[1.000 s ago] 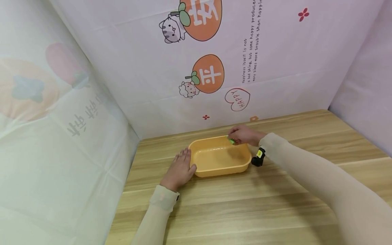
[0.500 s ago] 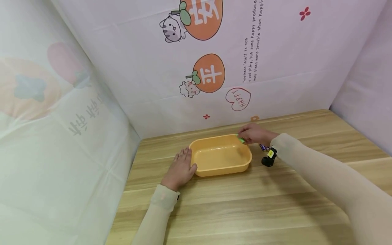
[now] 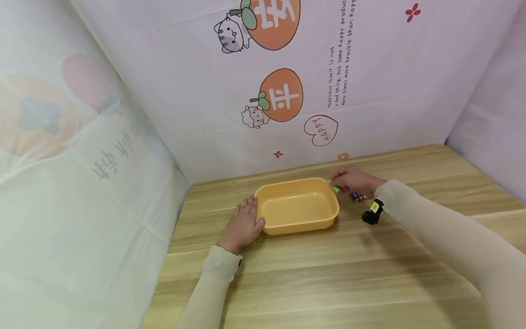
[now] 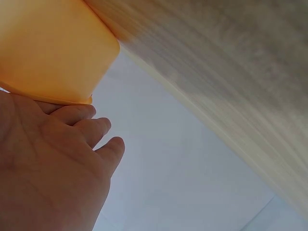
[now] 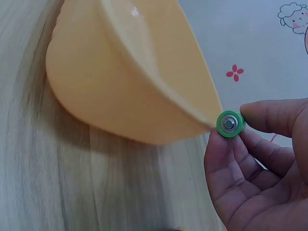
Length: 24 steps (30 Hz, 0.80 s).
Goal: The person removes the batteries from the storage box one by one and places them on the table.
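A yellow-orange plastic basin (image 3: 296, 208) stands on the wooden table. My left hand (image 3: 242, 224) rests on its left rim with fingers extended; the left wrist view shows the fingers (image 4: 79, 115) along the rim. My right hand (image 3: 354, 179) pinches a green battery (image 3: 335, 188) between thumb and fingertips, just outside the basin's back right corner. In the right wrist view the battery's (image 5: 229, 124) metal terminal end faces the camera, and it overlaps the corner of the rim.
Several more batteries, one of them purple (image 3: 355, 196), lie on the table (image 3: 312, 283) right of the basin, partly hidden by the right hand and wrist. A printed white cloth (image 3: 197, 105) hangs behind the table, with more cloth at both sides.
My right hand has moved right with the green battery, from above the basin to outside its right rim. The purple battery has come into view. My left hand stays on the rim.
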Motion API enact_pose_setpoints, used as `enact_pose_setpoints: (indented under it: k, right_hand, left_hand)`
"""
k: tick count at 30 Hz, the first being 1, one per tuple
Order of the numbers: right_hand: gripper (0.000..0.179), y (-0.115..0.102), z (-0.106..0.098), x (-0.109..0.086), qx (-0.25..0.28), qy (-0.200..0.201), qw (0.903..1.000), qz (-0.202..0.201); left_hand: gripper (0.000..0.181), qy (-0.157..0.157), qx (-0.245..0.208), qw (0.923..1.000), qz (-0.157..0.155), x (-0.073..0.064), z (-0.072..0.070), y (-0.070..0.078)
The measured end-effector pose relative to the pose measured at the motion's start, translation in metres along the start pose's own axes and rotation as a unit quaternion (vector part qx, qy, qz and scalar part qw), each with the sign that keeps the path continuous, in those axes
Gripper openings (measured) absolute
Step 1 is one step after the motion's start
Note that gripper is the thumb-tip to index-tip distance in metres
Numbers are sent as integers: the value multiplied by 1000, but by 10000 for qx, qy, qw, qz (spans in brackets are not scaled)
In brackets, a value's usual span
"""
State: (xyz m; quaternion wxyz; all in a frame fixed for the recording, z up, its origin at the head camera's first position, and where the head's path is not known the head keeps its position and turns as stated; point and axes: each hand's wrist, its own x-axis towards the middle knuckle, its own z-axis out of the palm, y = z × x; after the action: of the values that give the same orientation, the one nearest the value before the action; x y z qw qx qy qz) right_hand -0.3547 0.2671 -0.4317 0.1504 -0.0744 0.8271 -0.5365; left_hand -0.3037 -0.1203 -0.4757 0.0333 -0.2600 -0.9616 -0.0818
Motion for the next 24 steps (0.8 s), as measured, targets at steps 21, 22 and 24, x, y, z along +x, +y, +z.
enact_pose_setpoints:
  k: [21, 22, 24]
  right_hand:
    - [49, 30, -29, -13, 56, 219, 9993, 287]
    - [49, 32, -30, -14, 76, 263, 9992, 294]
    - [48, 35, -33, -16, 29, 304, 9991, 283]
  left_hand:
    - [65, 62, -82, 9999, 10, 0, -1, 0]
    - [65, 65, -71, 10000, 10, 0, -1, 0]
    - [65, 57, -70, 10000, 10, -1, -1, 0]
